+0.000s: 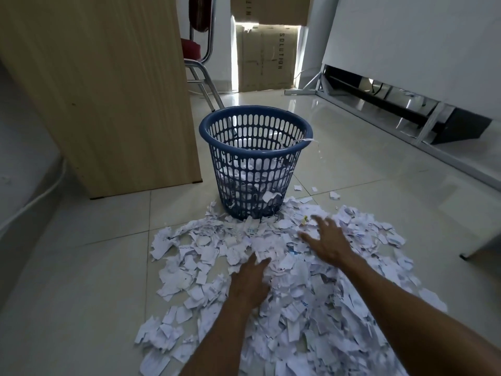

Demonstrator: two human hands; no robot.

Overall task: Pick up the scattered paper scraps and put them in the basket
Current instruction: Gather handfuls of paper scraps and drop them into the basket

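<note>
One basket, two hands, and more scraps than you can count.

You have one blue basket [254, 147] in the middle, with one paper strip [309, 139] draped over its right rim. Your two hands, left hand [250, 280] and right hand [328, 240], are over one big near heap of paper scraps [311, 308], far too many to number. Three or four loose scraps [334, 195] lie just right of the basket. Far off are two stacked cardboard boxes [267, 61] and one chair [202, 74]; one wooden cabinet [108, 90] stands left.
</note>
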